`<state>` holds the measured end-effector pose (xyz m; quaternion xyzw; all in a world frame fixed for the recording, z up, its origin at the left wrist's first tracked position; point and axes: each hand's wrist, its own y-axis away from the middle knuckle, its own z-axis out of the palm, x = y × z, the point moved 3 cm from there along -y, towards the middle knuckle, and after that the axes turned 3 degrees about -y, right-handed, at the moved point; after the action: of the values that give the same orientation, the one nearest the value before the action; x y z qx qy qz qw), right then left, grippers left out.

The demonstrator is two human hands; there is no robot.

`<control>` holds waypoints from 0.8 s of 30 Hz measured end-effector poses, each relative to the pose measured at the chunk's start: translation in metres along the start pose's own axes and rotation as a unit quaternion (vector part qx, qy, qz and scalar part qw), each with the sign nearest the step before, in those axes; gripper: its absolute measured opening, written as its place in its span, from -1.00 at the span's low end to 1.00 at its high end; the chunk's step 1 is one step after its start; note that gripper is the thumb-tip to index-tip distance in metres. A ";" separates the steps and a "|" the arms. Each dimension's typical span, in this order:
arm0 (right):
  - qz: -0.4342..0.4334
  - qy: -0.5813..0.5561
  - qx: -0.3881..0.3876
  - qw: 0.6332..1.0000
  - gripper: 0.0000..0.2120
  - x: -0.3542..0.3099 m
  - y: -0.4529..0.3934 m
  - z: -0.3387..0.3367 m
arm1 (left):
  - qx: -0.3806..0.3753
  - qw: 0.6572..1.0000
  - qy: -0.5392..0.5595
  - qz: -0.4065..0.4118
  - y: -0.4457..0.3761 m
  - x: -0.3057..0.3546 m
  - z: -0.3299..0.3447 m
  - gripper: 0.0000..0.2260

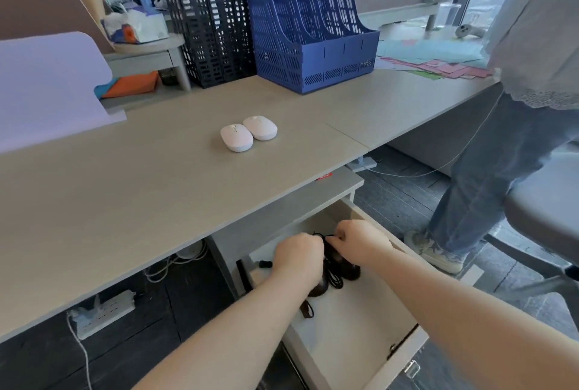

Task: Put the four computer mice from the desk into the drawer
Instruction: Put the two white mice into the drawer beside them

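Desk [141, 201]: a red label [324, 175] on its front edge, text unreadable. Open drawer [360, 327] at 5 o'clock holds two dark wired mice [344, 264] and their cords. Two white mice [249, 133] sit touching at desk centre. Left hand [297, 256] and right hand [357, 237] pinch the black cord [333, 280] inside the drawer.

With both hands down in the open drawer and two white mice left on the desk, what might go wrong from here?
1. The black cable lies in loose loops around the dark mice; it may snag the fingers of the left hand or right hand and drag a mouse out.
2. The drawer sits under the desk edge, so a rising hand might knock it.
3. The two white mice touch; grabbing one may push the other.
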<state>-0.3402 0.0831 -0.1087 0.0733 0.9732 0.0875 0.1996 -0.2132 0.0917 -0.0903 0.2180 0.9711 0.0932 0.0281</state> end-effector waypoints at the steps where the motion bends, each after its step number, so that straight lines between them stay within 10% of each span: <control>1: -0.006 -0.003 0.024 1.000 -0.67 -0.007 0.006 -0.011 | 0.023 1.000 0.000 0.007 0.003 0.002 -0.014 -0.83; 8: -0.079 -0.090 0.255 0.960 -0.65 -0.067 0.026 -0.094 | 0.185 0.979 0.081 -0.039 0.014 -0.033 -0.122 -0.83; 24: -0.073 -0.168 0.165 0.969 -0.55 -0.154 -0.110 -0.104 | 0.187 0.947 0.210 -0.157 -0.068 -0.186 -0.132 -0.25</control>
<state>-0.2534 -0.0665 0.0213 0.0473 0.9293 -0.1028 0.3515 -0.0860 -0.0707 0.0289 0.0398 0.9769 -0.0524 -0.2033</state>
